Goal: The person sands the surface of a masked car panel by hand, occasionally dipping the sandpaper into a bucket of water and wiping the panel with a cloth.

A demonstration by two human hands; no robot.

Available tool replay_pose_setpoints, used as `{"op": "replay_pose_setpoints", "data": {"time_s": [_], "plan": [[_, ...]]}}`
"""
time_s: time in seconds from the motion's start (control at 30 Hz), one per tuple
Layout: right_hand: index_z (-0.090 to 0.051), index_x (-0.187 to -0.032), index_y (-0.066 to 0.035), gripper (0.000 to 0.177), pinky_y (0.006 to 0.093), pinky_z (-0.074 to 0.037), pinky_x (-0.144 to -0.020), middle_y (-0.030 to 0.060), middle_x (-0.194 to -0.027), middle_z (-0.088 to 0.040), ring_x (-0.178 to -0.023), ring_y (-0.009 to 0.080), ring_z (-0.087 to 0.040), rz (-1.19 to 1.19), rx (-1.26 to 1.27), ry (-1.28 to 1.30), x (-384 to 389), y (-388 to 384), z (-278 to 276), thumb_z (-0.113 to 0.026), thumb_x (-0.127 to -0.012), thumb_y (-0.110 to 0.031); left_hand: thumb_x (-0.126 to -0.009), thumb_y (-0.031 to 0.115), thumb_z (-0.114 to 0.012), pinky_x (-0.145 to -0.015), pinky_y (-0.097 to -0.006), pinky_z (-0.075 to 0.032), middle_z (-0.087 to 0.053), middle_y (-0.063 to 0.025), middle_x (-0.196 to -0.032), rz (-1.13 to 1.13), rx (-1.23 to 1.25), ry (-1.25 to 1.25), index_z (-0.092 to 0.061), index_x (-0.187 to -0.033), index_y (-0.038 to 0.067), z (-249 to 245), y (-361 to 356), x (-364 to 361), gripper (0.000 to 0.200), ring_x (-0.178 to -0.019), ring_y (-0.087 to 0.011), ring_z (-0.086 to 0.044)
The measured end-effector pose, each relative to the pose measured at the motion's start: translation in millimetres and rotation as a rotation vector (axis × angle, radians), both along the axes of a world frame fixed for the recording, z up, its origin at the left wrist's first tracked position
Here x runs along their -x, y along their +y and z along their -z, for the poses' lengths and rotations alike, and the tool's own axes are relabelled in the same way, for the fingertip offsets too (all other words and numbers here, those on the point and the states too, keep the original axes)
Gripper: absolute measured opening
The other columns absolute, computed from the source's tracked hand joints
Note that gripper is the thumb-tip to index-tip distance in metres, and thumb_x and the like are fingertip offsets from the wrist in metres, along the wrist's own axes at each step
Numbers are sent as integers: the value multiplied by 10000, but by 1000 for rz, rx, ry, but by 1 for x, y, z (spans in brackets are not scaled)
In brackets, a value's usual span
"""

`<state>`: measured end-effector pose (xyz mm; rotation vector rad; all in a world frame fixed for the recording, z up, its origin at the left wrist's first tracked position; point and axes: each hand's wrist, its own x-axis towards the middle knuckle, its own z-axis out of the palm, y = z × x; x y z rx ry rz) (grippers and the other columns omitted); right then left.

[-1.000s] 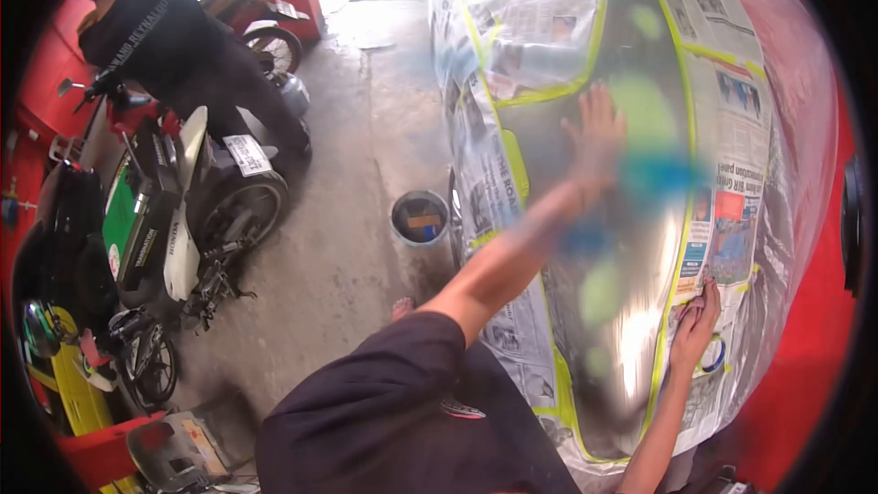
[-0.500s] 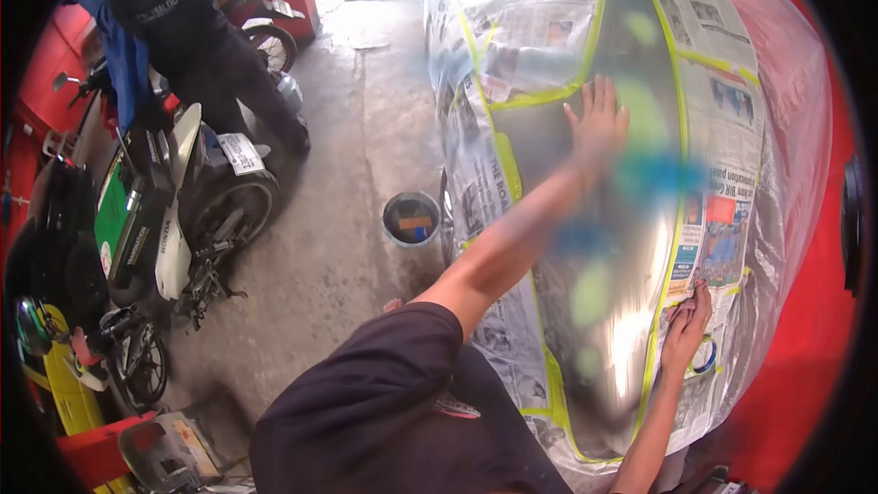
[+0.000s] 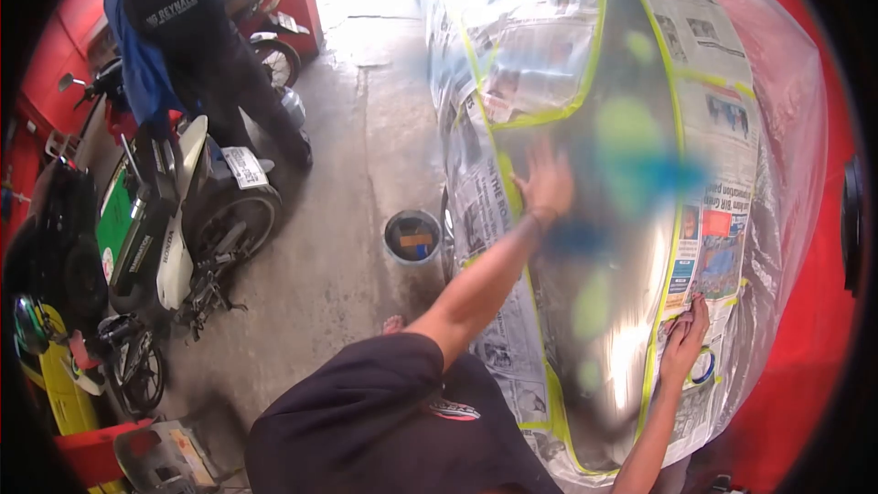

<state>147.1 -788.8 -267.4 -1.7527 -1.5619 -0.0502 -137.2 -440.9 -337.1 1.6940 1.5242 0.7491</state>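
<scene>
My left hand [image 3: 547,181] lies palm down with fingers apart on the smooth grey panel [image 3: 599,284], near its left taped edge; motion blurs it slightly. Yellow-green tape [image 3: 675,128] borders the panel, and newspaper [image 3: 722,119] under clear plastic covers the surfaces around it. Lower right, my right hand [image 3: 684,346] rests on the newspaper beside the tape, its fingers curled over something small and pinkish that I cannot make out. Just right of it is a blue-edged tape roll [image 3: 702,366]. Blurred green and blue patches show over the panel.
A bucket [image 3: 412,238] with a brown and a blue item inside stands on the concrete floor [image 3: 320,284], left of the covered body. Further left are a white and green motorcycle [image 3: 174,247] and a person in dark clothes [image 3: 187,27]. A red wall [image 3: 814,348] is at right.
My left hand has slid left and down across the panel, towards its left taped edge. My right hand stays near the same spot. The person at upper left has shifted slightly.
</scene>
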Motion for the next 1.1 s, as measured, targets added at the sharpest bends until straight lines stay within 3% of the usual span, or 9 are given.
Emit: {"op": "replay_pose_setpoints", "data": {"time_s": [0.17, 0.27, 0.53, 0.6, 0.7, 0.8, 0.9, 1.03, 1.1], "plan": [[-464, -1608, 27, 539, 341, -573, -830, 216, -1639, -451, -804, 172, -614, 43, 25, -38, 10, 0, -10, -434, -1070, 25, -1160, 391, -387, -1278, -800, -107, -147, -130, -1847, -224, -17, 158, -273, -1731, 101, 65, 44, -58, 651, -1707, -383, -83], [-470, -1600, 30, 538, 342, -570, -810, 215, -1636, -452, -802, 172, -613, 33, -29, -119, 2, 1, -4, -430, -1064, 35, -1169, 392, -378, -1281, -793, -98, -168, -132, -1841, -197, 27, 284, -280, -1725, 99, 27, 57, -69, 636, -1707, -372, -93], [-472, -1602, 32, 554, 335, -564, -795, 198, -1646, -454, -751, 162, -560, 19, -13, -21, 1, 1, -4, -421, -1050, 17, -1175, 353, -346, -1210, -887, -99, -139, -115, -1851, -119, -15, -107, -360, -1699, 107, -10, 3, -4, 580, -1702, -404, -101], [-477, -1603, 31, 550, 355, -573, -864, 210, -1655, -445, -882, 206, -636, 16, -1, 45, 2, 2, -4, -422, -1056, 0, -1173, 358, -347, -1204, -895, -91, -127, -109, -1854, -185, -110, -171, -342, -1715, 122, 6, 11, -11, 592, -1696, -403, -132], [-474, -1612, 29, 545, 396, -560, -999, 228, -1666, -434, -1268, 315, -635, 44, -3, -12, 0, -2, -3, -423, -1072, -26, -1179, 373, -275, -1280, -784, -94, -153, -188, -1838, 52, -84, 189, -201, -1747, 49, -5, -10, -34, 658, -1703, -376, -121], [-478, -1607, 29, 538, 394, -564, -984, 229, -1666, -434, -1233, 303, -643, 64, -33, -301, -6, -1, -1, -420, -1075, -30, -1166, 372, -321, -1241, -836, -138, -180, -137, -1840, -95, -291, -217, -287, -1739, 108, -6, -35, -33, 632, -1694, -399, -150], [-476, -1607, 29, 533, 400, -564, -976, 232, -1664, -436, -1158, 291, -654, 52, 11, 44, 4, -2, -3, -422, -1080, -38, -1173, 342, -332, -1296, -732, -149, -188, -223, -1822, 3, -234, -46, -270, -1724, 21, 13, -18, -2, 641, -1681, -427, -180], [-469, -1609, 28, 529, 391, -575, -922, 233, -1655, -442, -1015, 260, -660, 46, -38, -105, 1, -1, 0, -431, -1087, -45, -1166, 335, -358, -1301, -743, -95, -66, -172, -1854, 136, -206, 252, -143, -1765, 53, -16, -63, -8, 696, -1692, -428, -132], [-468, -1610, 28, 530, 382, -577, -912, 234, -1655, -442, -910, 235, -647, 25, -32, 7, 1, -3, 1, -435, -1089, -56, -1123, 289, -458, -1298, -754, -87, -66, -221, -1843, 185, -303, -158, -231, -1746, 32, -7, -135, -31, 711, -1700, -421, -106]]}}
